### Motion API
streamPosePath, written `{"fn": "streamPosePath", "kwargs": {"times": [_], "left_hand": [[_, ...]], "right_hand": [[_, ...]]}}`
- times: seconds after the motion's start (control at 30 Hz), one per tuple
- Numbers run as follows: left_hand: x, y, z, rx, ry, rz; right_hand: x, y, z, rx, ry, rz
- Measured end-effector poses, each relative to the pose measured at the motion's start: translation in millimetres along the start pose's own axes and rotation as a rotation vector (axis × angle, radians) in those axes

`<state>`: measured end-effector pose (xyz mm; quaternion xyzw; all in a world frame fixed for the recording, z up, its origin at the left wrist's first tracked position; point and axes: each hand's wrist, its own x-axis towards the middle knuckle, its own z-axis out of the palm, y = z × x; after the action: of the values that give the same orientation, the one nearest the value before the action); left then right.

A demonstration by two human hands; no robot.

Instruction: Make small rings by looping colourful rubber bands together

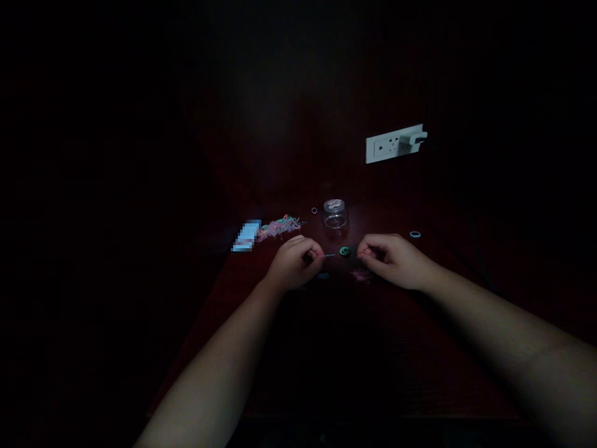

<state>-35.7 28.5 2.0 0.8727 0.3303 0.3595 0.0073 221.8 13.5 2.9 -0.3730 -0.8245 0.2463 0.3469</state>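
Observation:
My left hand (296, 261) pinches a thin bluish rubber band (329, 255) between thumb and forefinger; its end sticks out to the right. Across from it, the thumb and fingers of my right hand (394, 260) are pressed together, and whatever they hold is too small to make out. Between the two hands lies a little heap of green rubber bands (345, 251). Pink bands (361, 275) form another heap just below my right fingertips. A few blue bands (323, 275) rest close under my left hand. Behind my left hand spreads a larger mixed pile of bands (280, 229).
A clear lidded jar (336, 216) stands behind the hands on the dark reddish table (373, 373). One pale ring (314, 210) lies left of it, a light blue ring (415, 234) to the right. A bright pixelated rectangle (246, 236) is at left. The wall has a socket (385, 147) with a plug.

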Motion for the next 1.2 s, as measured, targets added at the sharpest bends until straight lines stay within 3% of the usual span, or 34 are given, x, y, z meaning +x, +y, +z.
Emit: {"fn": "streamPosePath", "kwargs": {"times": [1.2], "left_hand": [[-1.1,-12.6,-2.3,-0.037,-0.102,-0.05]], "right_hand": [[1.0,2.1,0.2,0.025,-0.003,0.006]]}}
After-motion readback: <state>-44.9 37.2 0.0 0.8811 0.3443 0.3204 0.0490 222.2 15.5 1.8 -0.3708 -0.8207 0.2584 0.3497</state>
